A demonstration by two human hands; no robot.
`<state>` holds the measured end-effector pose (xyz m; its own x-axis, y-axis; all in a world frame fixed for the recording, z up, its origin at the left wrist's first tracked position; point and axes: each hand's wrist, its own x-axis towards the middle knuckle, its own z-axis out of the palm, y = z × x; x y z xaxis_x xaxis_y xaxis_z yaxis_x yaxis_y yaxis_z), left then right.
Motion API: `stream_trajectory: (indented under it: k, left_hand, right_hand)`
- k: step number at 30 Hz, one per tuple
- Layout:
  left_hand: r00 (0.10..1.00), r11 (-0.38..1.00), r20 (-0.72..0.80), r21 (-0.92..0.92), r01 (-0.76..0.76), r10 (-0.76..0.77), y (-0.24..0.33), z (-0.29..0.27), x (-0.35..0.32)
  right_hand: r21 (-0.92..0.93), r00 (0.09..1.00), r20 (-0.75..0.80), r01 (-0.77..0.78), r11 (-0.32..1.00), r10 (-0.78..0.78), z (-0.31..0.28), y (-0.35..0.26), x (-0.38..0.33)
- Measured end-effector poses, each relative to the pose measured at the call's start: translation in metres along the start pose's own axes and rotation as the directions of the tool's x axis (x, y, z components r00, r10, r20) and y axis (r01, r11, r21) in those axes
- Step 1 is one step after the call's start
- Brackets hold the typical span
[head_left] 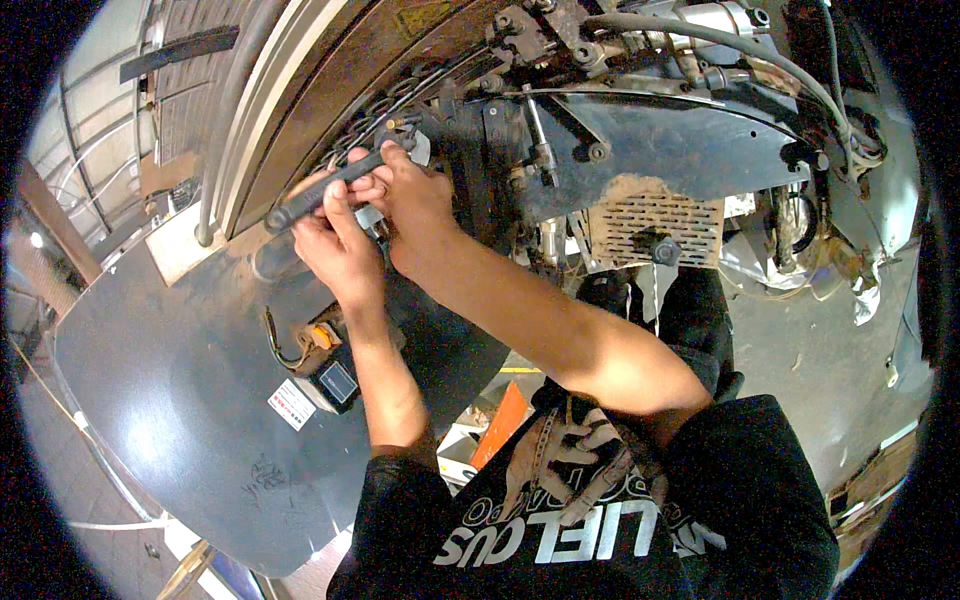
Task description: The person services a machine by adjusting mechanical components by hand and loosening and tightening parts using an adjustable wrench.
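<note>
A long dark grey bar (312,198) with a rounded end slants up across both my hands, beside the machine's brown side panel. My left hand (335,245) is closed on its lower part, the thumb laid over it. Around its upper part curl the fingers of my right hand (415,195), which hides some of it. What kind of tool or part the bar is, I cannot make out. Just beyond my fingers lies the machine's dark, greasy mechanism (400,125), with a small brass-coloured piece.
Below my left forearm, a dark table plate (200,400) carries a small box with a display (335,385) and an orange knob (322,335). At the right are a curved metal plate (640,140), a slotted pedal-like plate (655,225) and a grey hose (730,45).
</note>
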<state>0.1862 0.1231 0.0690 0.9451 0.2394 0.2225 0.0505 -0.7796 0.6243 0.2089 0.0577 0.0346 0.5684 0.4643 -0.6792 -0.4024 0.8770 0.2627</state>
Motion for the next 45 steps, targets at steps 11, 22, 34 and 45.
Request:
stream_trajectory:
  k: [11, 22, 34, 45]
  left_hand:
    - [0.922, 0.836, 0.057, -0.403, 0.372, -0.383, -0.074, -0.001, 0.035]
    - [0.641, 0.397, 0.042, -0.753, 0.525, -0.767, -0.113, 0.005, -0.003]
    - [0.572, 0.541, -0.257, -0.736, 0.406, -0.779, -0.098, 0.000, -0.178]
    - [0.336, 0.014, 0.052, -0.981, 0.192, -0.940, -0.122, 0.043, -0.251]
  right_hand:
    - [-0.227, 0.993, -0.036, 0.101, 0.969, -0.112, -0.003, 0.014, 0.011]
    - [-0.802, 0.798, 0.577, 0.594, 0.063, -0.177, -0.043, -0.058, -0.075]
    - [-0.059, 0.531, 0.813, 0.485, -0.873, 0.240, 0.011, -0.114, -0.001]
    - [-0.068, 0.514, 0.839, 0.429, -0.901, 0.181, 0.019, -0.123, -0.002]
